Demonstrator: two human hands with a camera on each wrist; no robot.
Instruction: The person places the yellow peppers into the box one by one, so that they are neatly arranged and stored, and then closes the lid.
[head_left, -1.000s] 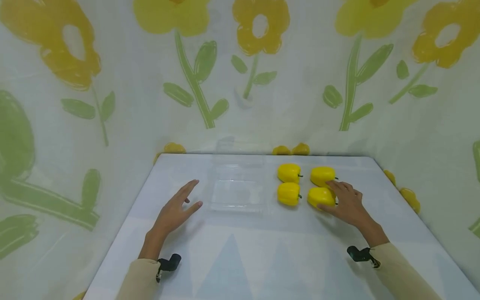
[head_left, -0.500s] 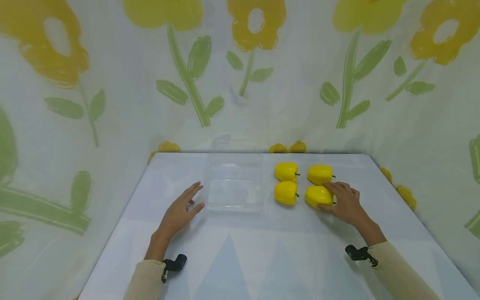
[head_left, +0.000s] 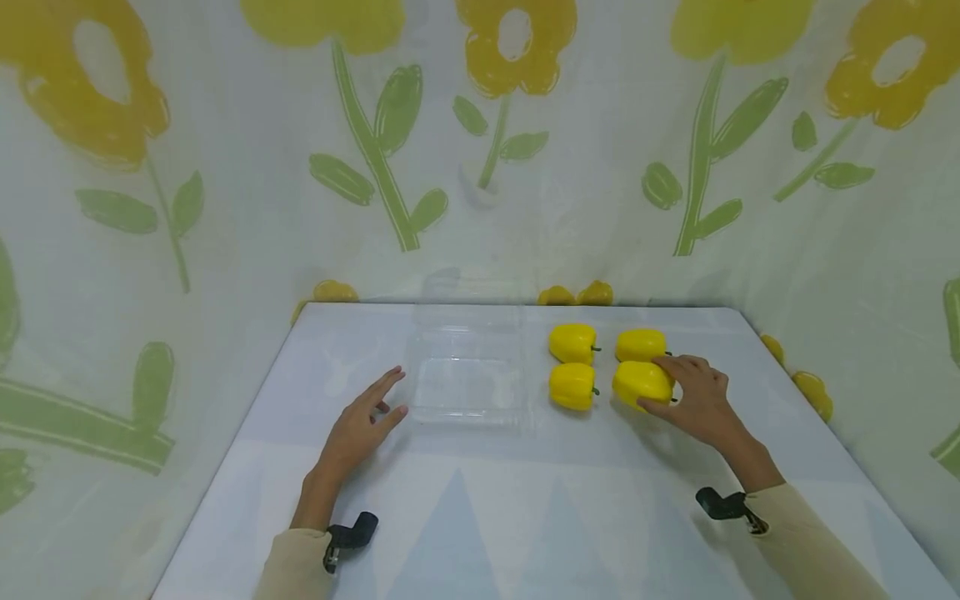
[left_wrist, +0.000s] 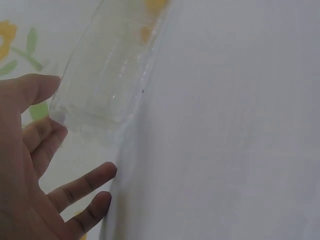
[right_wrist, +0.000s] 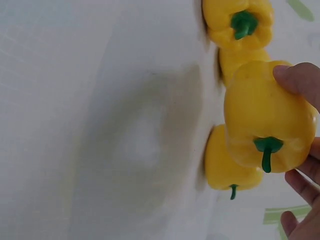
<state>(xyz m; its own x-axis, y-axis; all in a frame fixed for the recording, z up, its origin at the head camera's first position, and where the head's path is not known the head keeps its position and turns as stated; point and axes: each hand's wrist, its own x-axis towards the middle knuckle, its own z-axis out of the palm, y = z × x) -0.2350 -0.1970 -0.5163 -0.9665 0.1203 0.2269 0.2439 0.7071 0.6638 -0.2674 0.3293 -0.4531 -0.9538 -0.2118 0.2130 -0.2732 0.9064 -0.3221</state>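
Note:
My right hand (head_left: 697, 400) grips a yellow bell pepper (head_left: 642, 384) between thumb and fingers. In the right wrist view this bell pepper (right_wrist: 270, 117), with its green stem, stands off the table above its shadow. Behind it lies another yellow bell pepper (head_left: 640, 343), and two more, a far one (head_left: 572, 342) and a near one (head_left: 572, 386), lie to its left. My left hand (head_left: 356, 433) is at the left edge of a clear plastic box (head_left: 468, 417), fingers spread and relaxed. In the left wrist view, thumb and fingertips come right up to the clear box (left_wrist: 100, 100).
The white table (head_left: 495, 533) has pale blue triangles printed toward its front. The box's lid (head_left: 468, 312) stands raised at the back, near the table's far edge. A flower-printed curtain (head_left: 585, 183) hangs behind and along the sides.
My right hand has closed its hold on the near right bell pepper and raised it slightly off the table. The left hand has shifted slightly closer to the box.

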